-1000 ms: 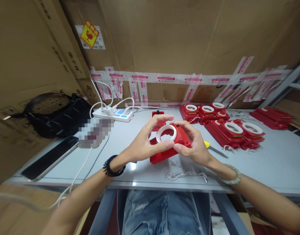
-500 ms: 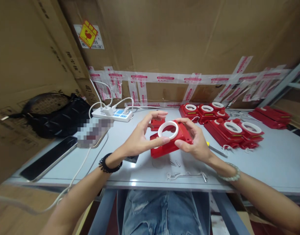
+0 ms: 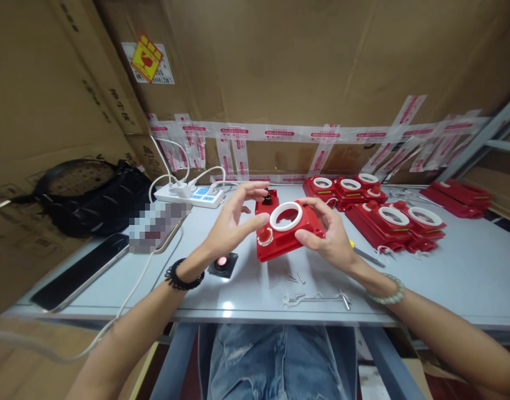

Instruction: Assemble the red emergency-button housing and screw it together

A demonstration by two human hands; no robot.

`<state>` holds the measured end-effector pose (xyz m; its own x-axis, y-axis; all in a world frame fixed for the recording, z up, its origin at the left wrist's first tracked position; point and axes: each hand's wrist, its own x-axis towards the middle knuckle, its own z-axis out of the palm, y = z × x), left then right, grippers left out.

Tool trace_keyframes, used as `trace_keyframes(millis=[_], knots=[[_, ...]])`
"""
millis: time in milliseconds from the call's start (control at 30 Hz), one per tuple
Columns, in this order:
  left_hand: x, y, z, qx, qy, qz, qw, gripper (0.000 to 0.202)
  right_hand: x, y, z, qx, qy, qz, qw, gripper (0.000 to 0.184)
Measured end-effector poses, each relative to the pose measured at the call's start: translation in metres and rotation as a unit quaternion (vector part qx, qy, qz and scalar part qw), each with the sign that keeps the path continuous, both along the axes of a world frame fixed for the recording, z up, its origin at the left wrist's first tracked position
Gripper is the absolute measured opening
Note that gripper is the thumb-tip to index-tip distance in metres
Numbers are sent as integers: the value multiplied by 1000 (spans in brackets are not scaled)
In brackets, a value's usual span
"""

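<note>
My right hand [image 3: 328,236] grips a red plastic housing [image 3: 286,239] by its right side and holds it tilted above the table. A white ring [image 3: 285,216] sits in the housing's round opening. My left hand [image 3: 234,219] hovers at the housing's left edge with fingers spread, the thumb tip near the ring. A small black square part with a red button [image 3: 223,263] lies on the table just below my left hand. A second small red piece [image 3: 266,201] lies behind the housing.
Several finished red housings with white rings [image 3: 380,214] are stacked at the right. Screws [image 3: 295,276], a white cord with metal pins [image 3: 317,300] and a yellow-handled screwdriver [image 3: 365,254] lie near the front. A power strip [image 3: 190,194], phones [image 3: 78,269] and a black bag [image 3: 94,200] occupy the left.
My left hand has let go of the ring and opened, drawing back to the left. The housing has been lifted and tilted more towards me, uncovering the black button part on the table.
</note>
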<state>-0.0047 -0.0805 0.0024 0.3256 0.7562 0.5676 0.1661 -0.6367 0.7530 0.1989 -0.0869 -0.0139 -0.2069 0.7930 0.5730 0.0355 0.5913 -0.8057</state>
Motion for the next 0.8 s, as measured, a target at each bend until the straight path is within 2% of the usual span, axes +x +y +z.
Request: trace_keyframes(millis=[100, 200, 267, 333, 400, 533, 600, 667, 733, 800], knots=[[6, -3, -1, -9, 6, -32, 999, 54, -3, -2, 0, 11, -6, 22, 1000, 48], [4, -1, 0, 15, 55, 10, 998, 57, -2, 0, -2, 4, -4, 9, 1000, 49], [-2, 2, 1, 46, 84, 52, 994, 52, 0, 4, -3, -14, 7, -6, 1000, 48], [-5, 4, 2, 65, 77, 78, 992, 42, 0, 6, -4, -30, 16, -7, 999, 47], [-2, 3, 2, 57, 54, 72, 994, 39, -3, 4, -5, -38, 14, 3, 999, 49], [9, -5, 2, 4, 77, 41, 996, 42, -7, -3, -2, -48, 10, 26, 998, 48], [8, -7, 4, 11, 95, 20, 995, 42, -5, -4, -2, -47, 15, 45, 998, 49], [2, -7, 6, 45, 110, -41, 992, 46, 1, -2, -3, -69, 13, 93, 993, 49], [-4, -6, 9, 69, 124, -121, 982, 51, 6, 2, -6, -124, 12, 166, 978, 44], [-8, -5, 9, 70, 134, -158, 976, 54, 9, 6, -8, -167, 18, 204, 965, 43]])
